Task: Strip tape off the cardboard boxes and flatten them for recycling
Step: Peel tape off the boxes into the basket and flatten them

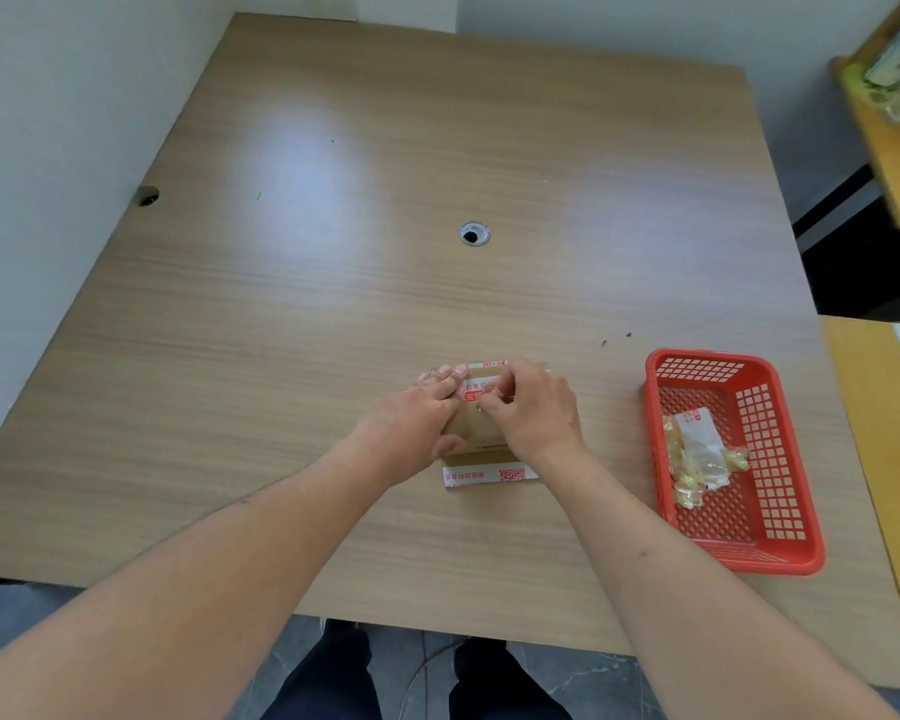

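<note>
Centrally, head view only: a small cardboard box (476, 423) is seen lying on the wooden table (333, 304), near its front edge and a little right of middle. White tape (489, 474) printed in red, with a QR-like mark, is seen across the box's near end; more of the same printed tape runs along the top toward the far end.

Left hand (411, 428) is laid over the box's left side, fingers stretched fairly straight across the top toward the far left corner, thumb tucked against the near face. Box is pressed down rather than gripped.

Right hand (531, 407) is held over the top of the box, fingers curled in, thumb and fingertips brought together at the printed tape near the middle of the top. A pinch on the tape's edge is suggested; whether any tape is lifted cannot be told.

Right of the box, apart from it, a red plastic basket (791, 511) is set on the table. Crumpled clear and yellowish tape scraps (700, 457), one with white printed tape, are held in it.

A round cable grommet (474, 234) is noted mid-table.
</note>
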A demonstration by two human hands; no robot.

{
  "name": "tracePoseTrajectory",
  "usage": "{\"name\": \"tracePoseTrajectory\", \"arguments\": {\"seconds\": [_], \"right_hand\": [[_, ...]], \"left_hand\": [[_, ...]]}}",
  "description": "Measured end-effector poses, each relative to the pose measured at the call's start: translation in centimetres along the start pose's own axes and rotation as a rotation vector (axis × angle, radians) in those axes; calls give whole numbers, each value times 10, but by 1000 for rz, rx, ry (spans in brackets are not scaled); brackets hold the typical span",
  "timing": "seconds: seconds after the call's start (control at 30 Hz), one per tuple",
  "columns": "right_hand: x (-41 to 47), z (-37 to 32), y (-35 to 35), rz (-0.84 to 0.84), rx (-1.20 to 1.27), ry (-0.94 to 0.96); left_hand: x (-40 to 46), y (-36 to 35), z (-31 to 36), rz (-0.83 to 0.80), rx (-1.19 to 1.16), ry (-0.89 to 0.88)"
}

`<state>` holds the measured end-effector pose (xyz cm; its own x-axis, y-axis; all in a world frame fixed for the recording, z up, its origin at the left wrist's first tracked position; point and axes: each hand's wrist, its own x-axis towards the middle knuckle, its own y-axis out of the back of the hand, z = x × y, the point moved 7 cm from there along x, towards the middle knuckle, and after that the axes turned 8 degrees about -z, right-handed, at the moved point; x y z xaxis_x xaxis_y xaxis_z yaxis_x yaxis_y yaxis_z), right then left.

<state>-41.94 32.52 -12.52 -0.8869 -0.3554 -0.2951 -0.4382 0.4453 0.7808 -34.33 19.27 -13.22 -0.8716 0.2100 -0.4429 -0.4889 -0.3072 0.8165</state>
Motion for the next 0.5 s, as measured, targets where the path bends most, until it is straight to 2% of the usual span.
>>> {"name": "tracePoseTrajectory", "arguments": {"seconds": [0.1,0.23,0.33,0.5], "right_hand": [[-3,2,5,77,39,27],[-18,-19,-5,122,-232,345],[-28,-28,-21,54,-385,505],[-33,-25,-24,-68,-318,548]], "left_hand": [[-1,0,2,2,7,9],[1,-2,0,6,-20,15],[4,-5,-1,2,-34,16],[6,-9,-1,-17,-24,36]]}}
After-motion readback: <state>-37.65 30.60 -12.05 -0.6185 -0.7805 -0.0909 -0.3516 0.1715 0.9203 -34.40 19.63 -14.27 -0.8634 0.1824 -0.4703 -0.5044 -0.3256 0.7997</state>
